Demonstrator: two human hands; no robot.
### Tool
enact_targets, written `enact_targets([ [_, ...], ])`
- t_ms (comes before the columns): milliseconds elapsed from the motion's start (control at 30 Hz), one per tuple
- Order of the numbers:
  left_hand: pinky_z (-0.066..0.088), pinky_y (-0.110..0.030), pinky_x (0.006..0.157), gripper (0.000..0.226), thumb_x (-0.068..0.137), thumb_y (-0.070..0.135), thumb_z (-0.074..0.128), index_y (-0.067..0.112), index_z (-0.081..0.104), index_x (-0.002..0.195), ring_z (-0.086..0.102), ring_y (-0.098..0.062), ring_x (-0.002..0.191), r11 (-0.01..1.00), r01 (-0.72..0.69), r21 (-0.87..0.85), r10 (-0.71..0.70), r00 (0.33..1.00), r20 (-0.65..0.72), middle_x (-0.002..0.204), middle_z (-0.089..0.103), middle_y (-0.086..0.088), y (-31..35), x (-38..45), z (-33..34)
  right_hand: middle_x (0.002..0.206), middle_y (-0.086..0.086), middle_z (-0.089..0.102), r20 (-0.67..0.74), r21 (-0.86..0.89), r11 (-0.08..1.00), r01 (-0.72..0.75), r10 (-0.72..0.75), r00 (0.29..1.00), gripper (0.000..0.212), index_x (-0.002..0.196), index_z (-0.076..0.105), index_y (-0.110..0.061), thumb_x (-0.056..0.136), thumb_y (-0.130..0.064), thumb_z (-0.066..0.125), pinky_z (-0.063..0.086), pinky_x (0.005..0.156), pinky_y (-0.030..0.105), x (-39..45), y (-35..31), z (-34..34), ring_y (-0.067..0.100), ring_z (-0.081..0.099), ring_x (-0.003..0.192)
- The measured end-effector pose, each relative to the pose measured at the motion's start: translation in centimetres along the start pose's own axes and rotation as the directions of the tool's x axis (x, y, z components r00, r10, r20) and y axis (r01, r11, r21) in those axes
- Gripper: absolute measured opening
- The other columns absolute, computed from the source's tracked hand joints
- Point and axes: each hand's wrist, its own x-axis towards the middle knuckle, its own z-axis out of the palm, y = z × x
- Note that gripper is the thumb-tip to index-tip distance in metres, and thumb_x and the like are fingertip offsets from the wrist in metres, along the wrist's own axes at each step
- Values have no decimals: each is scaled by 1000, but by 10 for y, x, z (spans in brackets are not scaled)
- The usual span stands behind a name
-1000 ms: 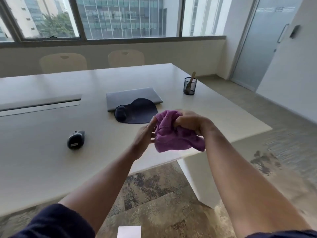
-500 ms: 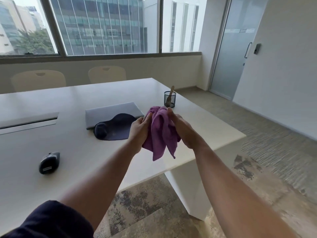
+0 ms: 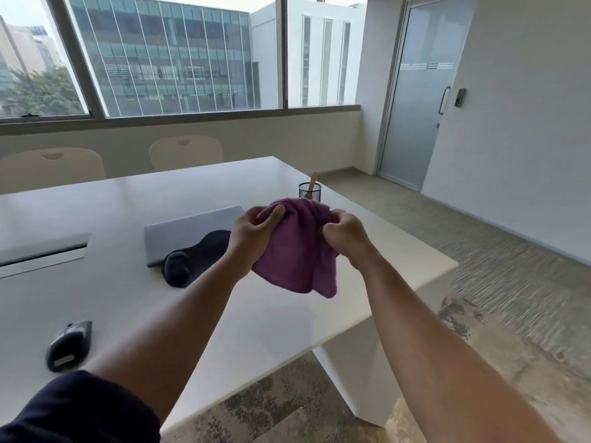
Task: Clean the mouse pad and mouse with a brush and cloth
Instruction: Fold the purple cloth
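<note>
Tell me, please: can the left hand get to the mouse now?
Probably not yet: the left hand and right hand both grip the cloth. The mouse lies uncovered on the table.

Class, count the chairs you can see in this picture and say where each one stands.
2. Both stand behind the table's far edge, under the window: one chair at the left, the other chair nearer the middle. Others may be hidden.

No text, brand or number can be read anywhere. The mouse (image 3: 68, 345) on the bench (image 3: 112, 292) carries a pale label on its near end, too blurred to make out. A small dark sign stands on the roof of the white building (image 3: 319, 52) outside the window, also illegible.
</note>
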Motion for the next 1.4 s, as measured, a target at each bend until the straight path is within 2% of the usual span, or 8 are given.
enact_targets([
  [200, 45, -10, 56, 29, 79, 51, 75, 30, 72, 100, 65, -3, 74, 973, -120, 197, 113, 992, 48, 83, 71, 16, -15, 38, -21, 79, -5, 64, -188, 13, 1000, 27, -24, 982, 7, 86, 66, -16, 81, -18, 60, 40, 64, 26, 34, -20, -9, 16, 58, 75],
  [333, 55, -31, 74, 39, 79, 46, 75, 30, 65, 113, 64, -11, 82, 908, -201, 369, 182, 979, 86, 103, 67, 6, -28, 62, -23, 77, -3, 67, -168, 163, 987, -9, 36, 985, 9, 82, 69, -14, 76, -16, 63, 47, 66, 28, 51, -39, -3, 16, 60, 72],
  [633, 51, -17, 81, 65, 62, 82, 63, 41, 53, 111, 62, 4, 88, 929, -296, 224, 289, 955, 62, 116, 35, 8, -8, 71, 14, 91, 10, 75, -195, 186, 982, -32, 69, 978, 22, 93, 69, -4, 79, -21, 71, 58, 75, 38, 75, -49, 18, 20, 65, 77],
  [867, 56, -29, 80, 93, 52, 90, 63, 36, 54, 127, 64, -6, 95, 940, -226, 255, 121, 921, 370, 112, 64, 13, 2, 74, 26, 67, 9, 62, -140, 285, 951, -120, 164, 976, 26, 67, 60, -11, 90, -20, 67, 53, 59, 36, 88, -51, 22, 24, 58, 62],
  [1033, 54, -25, 73, 56, 69, 56, 79, 33, 58, 115, 66, -10, 88, 967, -144, 210, 42, 903, 427, 100, 68, 11, 2, 79, 33, 90, 8, 60, -117, 438, 891, -121, 190, 975, 17, 108, 57, -8, 92, -10, 62, 56, 58, 32, 96, -53, 17, 18, 61, 74],
  [1167, 55, -32, 76, 10, 95, 26, 60, 33, 63, 102, 66, -23, 90, 989, -85, 117, 34, 923, 384, 95, 70, 2, 3, 89, 39, 95, 4, 66, -104, 421, 902, -91, 148, 984, 12, 104, 60, -16, 93, -21, 60, 59, 57, 30, 100, -53, 9, 15, 67, 73],
  [1300, 56, -36, 80, 17, 100, 20, 53, 21, 67, 108, 67, -27, 89, 998, -30, 50, 13, 951, 310, 98, 72, -8, 4, 99, 44, 111, -1, 67, -84, 272, 960, -70, 96, 992, 54, 111, 61, -22, 76, -63, 69, 54, 77, 31, 105, -44, 2, 13, 65, 95],
  [1400, 58, -31, 74, 15, 99, 19, 54, 23, 68, 101, 69, -21, 82, 998, 28, -47, -15, 964, 264, 92, 72, -4, 7, 110, 48, 120, 0, 64, 116, 188, 973, -134, 114, 987, 99, 128, 51, -25, 47, -69, 86, 57, 89, 38, 105, -26, -2, 17, 68, 103],
])
